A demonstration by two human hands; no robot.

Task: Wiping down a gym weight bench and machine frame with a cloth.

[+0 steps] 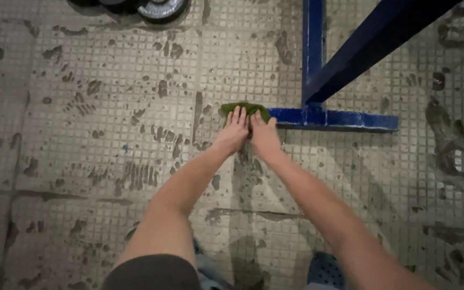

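A green cloth (248, 109) lies flat on the tiled floor, touching the end of a blue metal frame foot (333, 119). My left hand (233, 131) presses down on the cloth's near left part, fingers stretched forward. My right hand (264, 135) lies beside it, thumb out, pressing the cloth's right part against the blue foot. Both arms reach forward from the bottom of the view. Most of the cloth is hidden under my fingers.
The floor (108, 134) is small grey mosaic tile with dark wet footprints and smears. A blue upright post (312, 48) and a diagonal blue brace (371, 37) rise from the foot. A round dark object (159, 8) sits at the top edge. Blue footwear (326, 271) shows below.
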